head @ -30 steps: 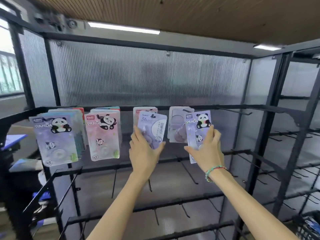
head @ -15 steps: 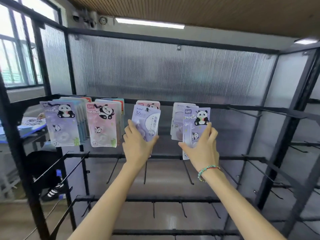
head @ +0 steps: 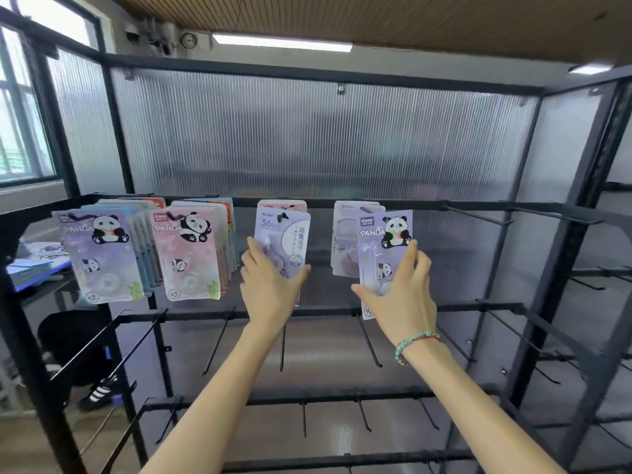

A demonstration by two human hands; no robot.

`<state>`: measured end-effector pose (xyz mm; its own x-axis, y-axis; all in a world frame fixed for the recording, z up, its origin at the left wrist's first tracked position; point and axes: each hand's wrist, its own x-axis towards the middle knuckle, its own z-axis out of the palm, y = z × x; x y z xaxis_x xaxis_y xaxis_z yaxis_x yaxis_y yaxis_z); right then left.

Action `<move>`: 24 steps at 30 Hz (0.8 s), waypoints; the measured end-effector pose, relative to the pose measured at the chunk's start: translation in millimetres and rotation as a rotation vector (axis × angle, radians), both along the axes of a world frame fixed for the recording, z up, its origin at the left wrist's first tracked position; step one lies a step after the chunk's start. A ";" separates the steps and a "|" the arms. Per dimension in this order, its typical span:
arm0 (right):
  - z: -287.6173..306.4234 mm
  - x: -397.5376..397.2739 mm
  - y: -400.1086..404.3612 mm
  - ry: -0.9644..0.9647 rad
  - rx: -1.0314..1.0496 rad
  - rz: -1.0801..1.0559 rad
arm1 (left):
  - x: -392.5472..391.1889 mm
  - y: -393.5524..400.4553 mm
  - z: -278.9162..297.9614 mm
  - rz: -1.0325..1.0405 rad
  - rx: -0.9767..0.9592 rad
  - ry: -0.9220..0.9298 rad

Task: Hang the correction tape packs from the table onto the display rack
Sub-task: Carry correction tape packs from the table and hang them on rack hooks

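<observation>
We are seeing both hands raised unchanged, left hand point(head: 270, 289) gripping lilac pack point(head: 285, 242), right hand point(head: 402, 295) pinching panda pack point(head: 381, 248) at rack point(head: 478, 208).

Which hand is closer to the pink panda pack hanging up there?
The left hand. It holds a purple pack just to the right of the pink panda pack. The right hand is farther right, holding a purple panda pack at the next hook over.

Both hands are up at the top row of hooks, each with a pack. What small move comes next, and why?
Probably slide the right hand's purple panda pack back along its hook: its top sits at the hook tip, in front of the packs behind. The left hand holds its lilac pack likewise.
</observation>
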<state>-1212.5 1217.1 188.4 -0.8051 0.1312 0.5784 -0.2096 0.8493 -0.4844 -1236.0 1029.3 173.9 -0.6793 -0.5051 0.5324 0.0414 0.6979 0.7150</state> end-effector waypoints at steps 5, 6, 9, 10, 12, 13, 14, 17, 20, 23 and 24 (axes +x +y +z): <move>-2.6 -0.2 0.6 0.033 -0.025 -0.004 | -4.4 -2.2 -0.6 -0.002 -0.001 0.002; -1.7 -0.6 1.1 0.040 -0.025 -0.005 | -5.0 -2.7 -0.8 -0.001 -0.003 0.004; 0.6 -1.7 1.7 0.041 -0.005 -0.003 | -7.6 -3.2 -1.1 -0.009 0.007 0.006; 1.4 -1.9 1.9 0.035 0.005 -0.001 | -8.4 -2.4 -0.8 -0.012 0.011 0.006; 2.5 -2.4 2.4 0.027 0.021 0.000 | -9.2 -1.1 -0.4 -0.013 0.014 0.005; 2.0 -2.6 2.7 0.022 0.027 -0.002 | -9.4 -0.9 -0.4 -0.013 0.014 0.004; 0.9 -2.6 3.2 0.015 0.029 -0.004 | -9.7 -1.2 -0.6 -0.013 0.015 0.003; -4.3 -2.3 4.8 0.003 0.009 -0.007 | -10.4 -2.5 -1.5 -0.013 0.015 0.004; -4.9 -5.3 5.6 -0.017 0.017 -0.003 | -11.2 -2.9 -1.8 -0.008 0.021 0.003; -3.1 -14.3 3.2 -0.086 0.039 0.013 | -13.9 -2.3 -2.6 -0.012 0.039 0.009; -2.7 -18.4 1.7 -0.095 0.037 0.013 | -15.0 -2.2 -3.4 -0.016 0.057 0.016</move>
<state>-1231.0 1218.8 185.7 -0.8580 0.1001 0.5038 -0.1755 0.8646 -0.4707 -1251.0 1027.1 170.6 -0.6793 -0.5240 0.5138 0.0640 0.6551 0.7528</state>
